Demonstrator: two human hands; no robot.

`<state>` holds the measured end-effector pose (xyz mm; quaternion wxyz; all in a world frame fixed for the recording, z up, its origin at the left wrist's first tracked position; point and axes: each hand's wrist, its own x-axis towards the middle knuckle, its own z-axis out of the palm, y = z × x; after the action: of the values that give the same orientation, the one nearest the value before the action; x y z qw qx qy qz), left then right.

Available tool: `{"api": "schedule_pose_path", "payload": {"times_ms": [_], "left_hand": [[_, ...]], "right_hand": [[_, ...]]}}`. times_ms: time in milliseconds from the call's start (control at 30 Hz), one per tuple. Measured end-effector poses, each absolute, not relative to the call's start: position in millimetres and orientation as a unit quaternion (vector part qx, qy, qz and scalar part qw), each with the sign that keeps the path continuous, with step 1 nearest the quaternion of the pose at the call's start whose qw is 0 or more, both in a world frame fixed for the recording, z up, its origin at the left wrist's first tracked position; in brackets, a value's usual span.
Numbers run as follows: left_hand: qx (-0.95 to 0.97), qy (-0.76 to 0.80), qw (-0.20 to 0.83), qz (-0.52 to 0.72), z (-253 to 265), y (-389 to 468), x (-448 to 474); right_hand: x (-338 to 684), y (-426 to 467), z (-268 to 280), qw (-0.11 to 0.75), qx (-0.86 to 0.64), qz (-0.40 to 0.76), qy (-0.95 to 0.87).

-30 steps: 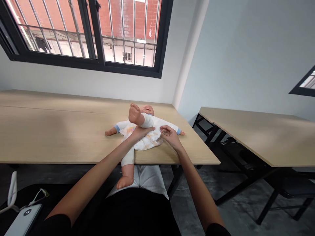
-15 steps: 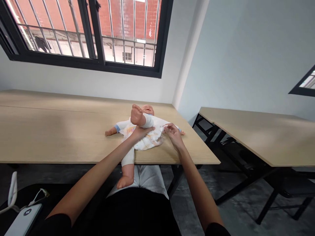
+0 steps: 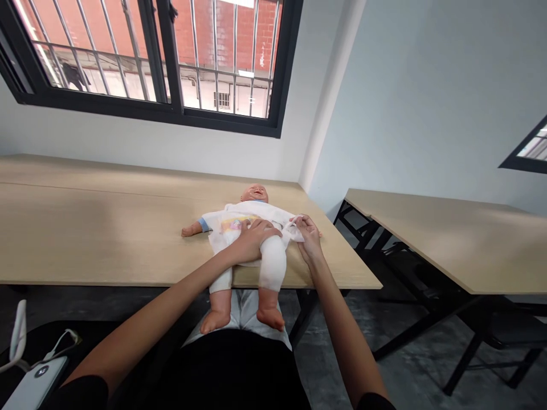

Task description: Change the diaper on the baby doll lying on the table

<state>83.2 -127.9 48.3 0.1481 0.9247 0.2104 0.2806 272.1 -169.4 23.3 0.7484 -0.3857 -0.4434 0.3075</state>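
A baby doll (image 3: 272, 265) in white clothes with blue cuffs lies on its back on the table, head away from me. Both its feet hang past the front edge. My left hand (image 3: 256, 239) lies across the doll's lower belly, its fingers curved over the top of the leg on the right. At the doll's side, my right hand (image 3: 306, 233) pinches a thin white cloth (image 3: 293, 229), drawn out to the right from the waist. The doll's arm behind that hand is mostly hidden.
The light wooden table (image 3: 106, 239) runs along the wall beneath a barred window (image 3: 222, 62). Another table (image 3: 448, 233) stands to the right, with a black chair (image 3: 508, 330) beneath. A white device with a cable (image 3: 36, 381) lies low at the left.
The doll's raised leg has come down and now hangs over the table edge beside the other. My left hand has shifted onto the top of that leg. My right hand now holds white cloth outward.
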Motion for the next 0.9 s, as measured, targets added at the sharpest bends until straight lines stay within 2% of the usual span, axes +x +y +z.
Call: {"api": "schedule_pose_path", "payload": {"times_ms": [67,133,267,333,467,533,600,667,800,900], "left_hand": [[0.961,0.139,0.112,0.210,52.6,-129.6,77.7],[0.970,0.100,0.137,0.173,58.9,-126.9,71.3],[0.950,0.068,0.206,0.224,69.1,-118.6,58.0],[0.937,0.103,0.181,0.281,68.3,-117.9,54.0],[0.889,0.284,0.014,0.360,55.7,-121.6,52.0],[0.846,0.375,-0.020,0.377,48.7,-119.2,51.5],[0.813,0.438,0.024,0.384,44.2,-111.1,49.9],[0.793,0.449,0.128,0.391,43.1,-99.3,46.8],[0.766,0.341,0.367,0.403,54.3,-82.4,39.9],[0.749,0.248,0.469,0.396,72.7,-83.4,43.5]], "right_hand": [[273.4,-167.6,21.0,0.748,-0.384,0.334,-0.426],[276.1,-164.5,16.7,0.745,-0.398,0.362,-0.394],[282.7,-157.8,6.5,0.732,-0.443,0.386,-0.346],[284.1,-156.2,4.4,0.733,-0.443,0.387,-0.342],[281.6,-157.3,8.2,0.747,-0.409,0.377,-0.364],[279.1,-158.6,11.4,0.744,-0.391,0.386,-0.380],[276.9,-159.9,13.9,0.733,-0.390,0.397,-0.390],[275.3,-161.1,15.4,0.723,-0.398,0.406,-0.392],[274.8,-162.2,15.7,0.709,-0.404,0.418,-0.400],[277.0,-160.1,13.4,0.709,-0.406,0.416,-0.399]]}}
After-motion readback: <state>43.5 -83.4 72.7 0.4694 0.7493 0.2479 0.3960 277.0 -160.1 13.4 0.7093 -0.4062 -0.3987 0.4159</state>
